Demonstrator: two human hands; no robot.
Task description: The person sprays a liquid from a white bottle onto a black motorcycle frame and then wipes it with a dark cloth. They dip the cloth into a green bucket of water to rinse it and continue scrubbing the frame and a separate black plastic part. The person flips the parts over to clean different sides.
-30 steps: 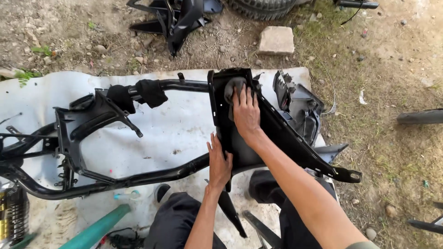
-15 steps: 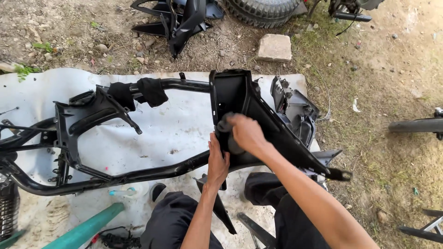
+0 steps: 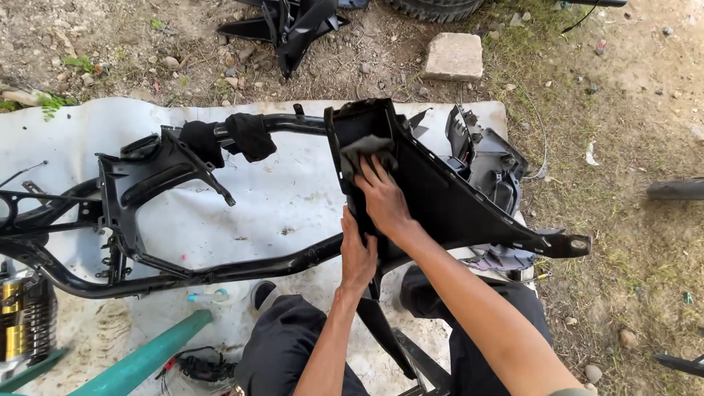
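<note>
A black motorcycle frame (image 3: 183, 275) lies across a white sheet (image 3: 293, 198) on the ground. At its right end is a black box-shaped plastic compartment (image 3: 433, 183). My right hand (image 3: 381, 198) presses a grey rag (image 3: 364, 149) against the inside of that compartment, fingers wrapped over the cloth. My left hand (image 3: 357, 253) grips the compartment's lower edge where the frame tube meets it. My knees in dark trousers sit just below.
A grey plastic panel (image 3: 488, 158) lies to the right of the compartment. A stone block (image 3: 455, 55) and black plastic parts (image 3: 293, 26) lie on the dirt beyond. A shock absorber (image 3: 26, 315) and a green bar (image 3: 147, 356) are at lower left.
My right hand with the rag slid down inside the compartment, then back up toward its upper part. My left hand kept its hold on the lower edge.
</note>
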